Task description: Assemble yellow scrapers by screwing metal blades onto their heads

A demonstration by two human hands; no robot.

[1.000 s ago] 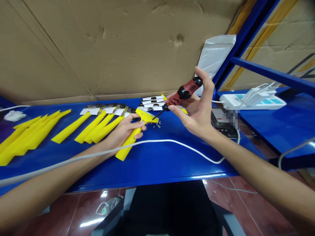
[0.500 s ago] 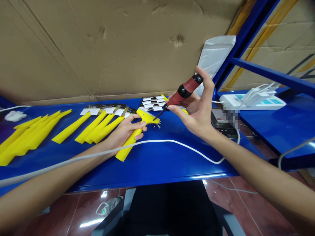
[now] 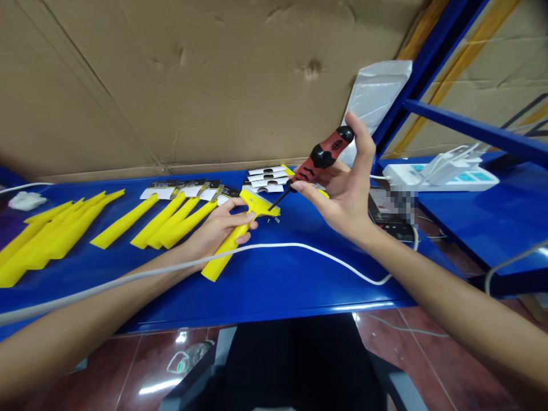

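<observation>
My left hand (image 3: 222, 225) is closed round the neck of a yellow scraper (image 3: 225, 251), whose wide head points away from me. In my right hand (image 3: 346, 191) is a red and black screwdriver (image 3: 322, 157), with a finger on the end of its handle. The screwdriver's tip meets the scraper's head near its right end; the exact contact spot is too small to make out. Several tiny screws (image 3: 276, 220) lie on the blue table just beyond the scraper. Left of my left hand lie several yellow scrapers with card sleeves (image 3: 160, 191) on their heads.
More yellow handles (image 3: 64, 234) are piled at the far left. A white cable (image 3: 295, 245) runs across the front of the blue table (image 3: 282, 291). Carded scrapers (image 3: 268, 178) lie at the back. On the right are a power strip (image 3: 462, 177) and a blue rack post (image 3: 428, 68).
The screwdriver handle has turned, so different markings face me. The scraper's head and the screwdriver's tip have shifted slightly right, covering some of the screws.
</observation>
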